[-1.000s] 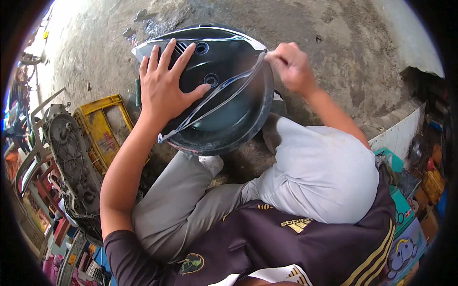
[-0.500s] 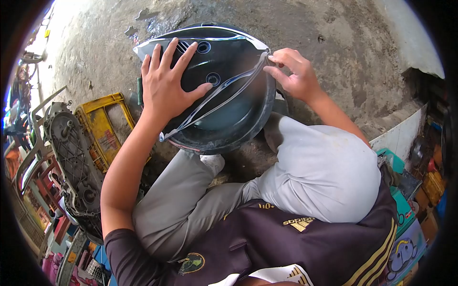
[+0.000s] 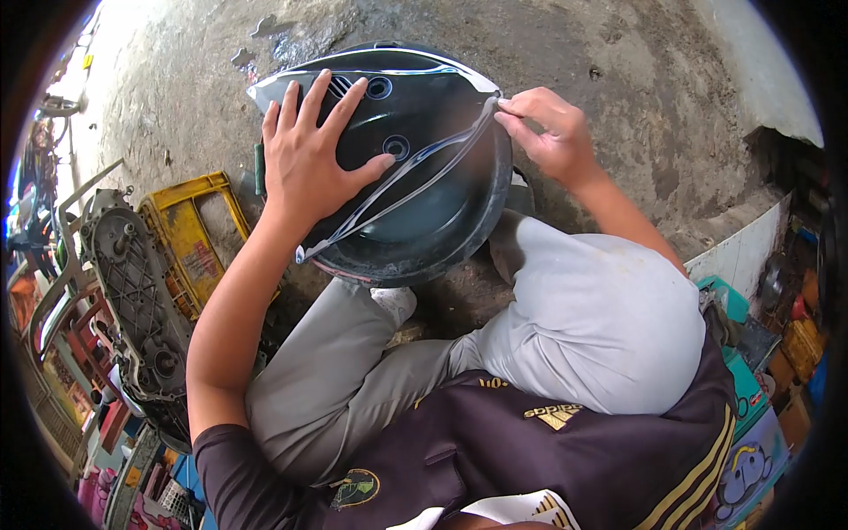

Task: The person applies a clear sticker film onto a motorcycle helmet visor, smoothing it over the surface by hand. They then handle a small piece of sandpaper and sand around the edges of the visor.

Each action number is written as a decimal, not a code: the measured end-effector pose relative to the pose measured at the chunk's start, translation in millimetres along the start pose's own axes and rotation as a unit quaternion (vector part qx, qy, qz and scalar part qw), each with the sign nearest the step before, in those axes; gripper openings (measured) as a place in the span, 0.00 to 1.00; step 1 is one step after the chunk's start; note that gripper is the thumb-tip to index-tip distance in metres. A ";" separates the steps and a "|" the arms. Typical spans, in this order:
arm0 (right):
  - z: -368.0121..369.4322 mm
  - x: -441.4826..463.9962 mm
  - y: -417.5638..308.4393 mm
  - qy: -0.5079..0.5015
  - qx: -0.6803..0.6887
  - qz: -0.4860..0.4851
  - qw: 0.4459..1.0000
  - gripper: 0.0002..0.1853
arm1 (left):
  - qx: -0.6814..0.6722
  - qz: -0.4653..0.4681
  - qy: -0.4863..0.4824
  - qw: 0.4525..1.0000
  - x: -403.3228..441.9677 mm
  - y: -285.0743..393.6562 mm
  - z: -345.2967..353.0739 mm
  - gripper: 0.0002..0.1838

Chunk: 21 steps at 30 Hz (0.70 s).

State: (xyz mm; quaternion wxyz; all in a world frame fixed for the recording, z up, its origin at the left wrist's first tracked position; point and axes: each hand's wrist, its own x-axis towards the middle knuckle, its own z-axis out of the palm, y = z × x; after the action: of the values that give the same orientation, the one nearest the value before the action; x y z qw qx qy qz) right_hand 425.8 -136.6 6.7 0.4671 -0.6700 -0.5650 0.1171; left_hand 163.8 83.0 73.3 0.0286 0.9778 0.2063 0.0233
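Note:
A glossy black motorcycle body panel [image 3: 459,97] with white and silver edges and two round holes lies across a round black tub [image 3: 442,252]. My left hand [image 3: 309,159] rests flat on the panel's left part, fingers spread and thumb beside the lower hole. At the panel's right tip, the thumb and index finger of my right hand [image 3: 548,132] are pinched together. Whatever sits between those fingertips is too small to make out. Part of the tub is covered by the panel.
To the left, a grey metal engine casing [image 3: 132,291] stands by a yellow plastic crate [image 3: 199,238]. My bent legs [image 3: 592,318] are close below the tub. Several boxes and parts crowd the right edge, including a teal box [image 3: 746,389]. Wet patches mark the concrete floor [image 3: 636,106].
My right thumb and index finger have come closer together and moved up slightly against the panel's tip. The left hand and the panel have stayed in place.

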 end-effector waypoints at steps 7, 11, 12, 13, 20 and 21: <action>-4.2 4.9 -10.6 -0.013 -0.013 0.034 0.999 0.10 | 0.001 -0.003 -0.002 1.000 -0.4 0.4 0.3 0.49; -6.0 14.8 -24.0 -0.019 -0.074 0.023 0.997 0.14 | 0.000 -0.004 -0.002 1.000 -0.3 0.7 -0.6 0.49; -5.8 15.6 -24.7 -0.052 -0.108 -0.008 0.993 0.15 | 0.002 -0.003 -0.002 1.000 -0.2 0.8 -0.4 0.49; -5.0 14.7 -22.0 -0.052 -0.107 -0.008 0.993 0.15 | 0.003 -0.003 -0.002 1.000 -0.3 0.7 -0.4 0.49; -14.8 17.4 -12.3 -0.087 -0.029 0.081 0.992 0.10 | 0.000 0.000 0.003 1.000 -0.3 0.3 0.0 0.49; -15.2 17.6 -14.2 -0.100 -0.022 0.102 0.989 0.10 | 0.001 -0.001 0.000 1.000 -0.4 0.0 0.6 0.49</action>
State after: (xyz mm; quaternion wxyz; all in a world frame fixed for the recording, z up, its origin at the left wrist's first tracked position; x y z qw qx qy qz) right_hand 432.8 -130.0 32.2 0.3788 -0.7194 -0.5399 0.2178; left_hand 163.5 82.8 72.8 0.0280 0.9776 0.2075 0.0227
